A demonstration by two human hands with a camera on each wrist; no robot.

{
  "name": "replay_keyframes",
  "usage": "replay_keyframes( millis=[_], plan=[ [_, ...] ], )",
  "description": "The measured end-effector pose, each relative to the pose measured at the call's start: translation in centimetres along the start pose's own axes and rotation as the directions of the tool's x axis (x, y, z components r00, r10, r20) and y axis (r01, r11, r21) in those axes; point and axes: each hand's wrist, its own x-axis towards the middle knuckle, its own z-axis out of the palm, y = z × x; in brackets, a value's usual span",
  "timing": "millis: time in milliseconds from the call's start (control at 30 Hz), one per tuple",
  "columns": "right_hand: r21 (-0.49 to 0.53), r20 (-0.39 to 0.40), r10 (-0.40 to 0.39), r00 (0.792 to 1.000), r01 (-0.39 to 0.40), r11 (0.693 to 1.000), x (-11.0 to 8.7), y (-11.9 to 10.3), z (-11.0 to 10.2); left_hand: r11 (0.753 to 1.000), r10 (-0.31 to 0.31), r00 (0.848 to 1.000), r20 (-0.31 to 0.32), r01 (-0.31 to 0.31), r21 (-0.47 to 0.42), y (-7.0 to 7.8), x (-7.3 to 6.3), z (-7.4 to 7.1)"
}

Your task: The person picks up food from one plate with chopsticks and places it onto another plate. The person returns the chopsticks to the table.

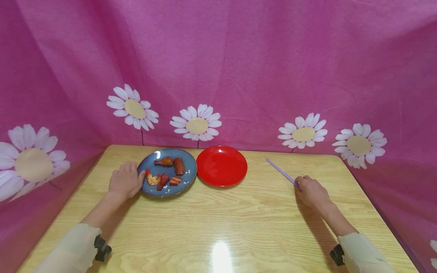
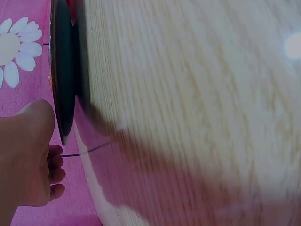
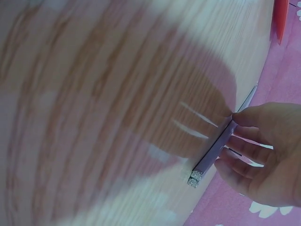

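My left hand (image 1: 126, 180) is at the left edge of a blue plate (image 1: 188, 161), its thumb over the rim and its fingertips (image 2: 56, 162) curled close by the edge. Toy-like foods lie on the plate: a drumstick (image 1: 164, 162), a brown meat block (image 1: 179, 166), a shrimp (image 1: 153, 179), a smaller reddish drumstick (image 1: 164, 181) and a striped meat slice (image 1: 175, 181). On the right side, my right hand (image 1: 312, 190) pinches a pair of purple chopsticks (image 1: 281, 171) close to the tabletop. Their silvery ends (image 3: 194, 178) lie side by side in the right wrist view.
A red plate (image 1: 222, 167) sits right beside the blue one near the table's back edge. The wooden table (image 1: 239, 216) ends at a pink curtain (image 1: 246, 76) with white daisies, which hangs behind and along both sides.
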Motion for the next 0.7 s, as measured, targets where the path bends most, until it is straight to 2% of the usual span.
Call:
replay_keyframes(
  millis=[300, 700],
  plan=[
    [-0.018, 0.038, 0.052, 0.998, -0.052, 0.998, 0.4, 0.0, -0.1, 1.0, 0.0, 1.0, 0.015, 0.0, 0.001, -0.7, 0.2, 0.5],
    [-0.061, 0.07, 0.048, 0.996, -0.044, 0.997, 1.2, 0.3, 0.0, 1.0, 0.016, 0.992, 0.127, -0.012, -0.029, -1.3, 0.6, 0.9]
  ],
)
